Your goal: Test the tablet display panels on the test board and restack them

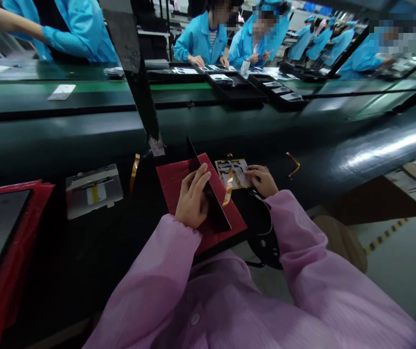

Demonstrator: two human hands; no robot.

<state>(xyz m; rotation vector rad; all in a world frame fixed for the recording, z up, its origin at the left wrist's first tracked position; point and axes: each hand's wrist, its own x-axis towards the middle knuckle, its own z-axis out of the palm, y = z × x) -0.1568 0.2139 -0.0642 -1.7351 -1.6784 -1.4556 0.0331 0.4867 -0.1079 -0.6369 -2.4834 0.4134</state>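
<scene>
My left hand [193,196] grips a thin black panel [215,206], which stands tilted on edge over a red sheet [173,179]. The thumb is mostly hidden. To the right, my right hand [262,180] has its fingers closed at the edge of a small flat electronic part [242,182] with yellow edging and dark and silver areas. A copper-coloured flex ribbon [228,186] runs from that part across the red sheet. Left of the sheet lies a silver-backed display module [95,191], with a loose copper-coloured strip [134,172] beside it.
Dark panels on red wrapping [40,189] are stacked at far left. A metal post [140,92] rises behind the work surface. Beyond runs a green conveyor [95,99] with black trays [242,94]; co-workers in blue sit across it. Another bent strip [295,165] lies right.
</scene>
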